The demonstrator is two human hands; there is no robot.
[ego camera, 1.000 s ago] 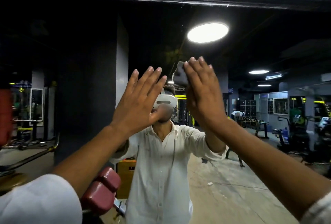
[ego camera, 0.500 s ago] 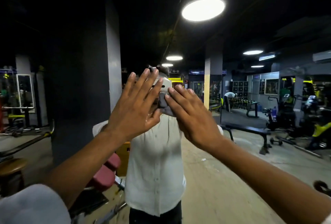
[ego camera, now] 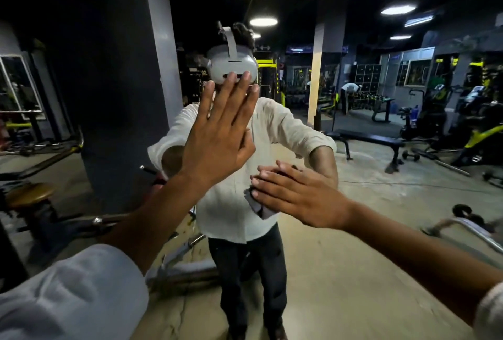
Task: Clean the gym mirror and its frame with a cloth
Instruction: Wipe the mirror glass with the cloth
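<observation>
Cloth (ego camera: 258,205), grey, soft and crumpled, lies under the right hand (ego camera: 299,198), whose grip is flat: straight fingers (ego camera: 272,178) press it against the smooth mirror glass (ego camera: 353,258). The left hand (ego camera: 217,138), grip spread wide and holding nothing, rests flat on the glass, above and left of the cloth.

So the right hand (ego camera: 296,195) slid the cloth (ego camera: 258,205) way down the mirror (ego camera: 353,244). A second ago it was level with the left hand (ego camera: 220,135), now it's pressing well below it, fingers pointing sideways.
</observation>
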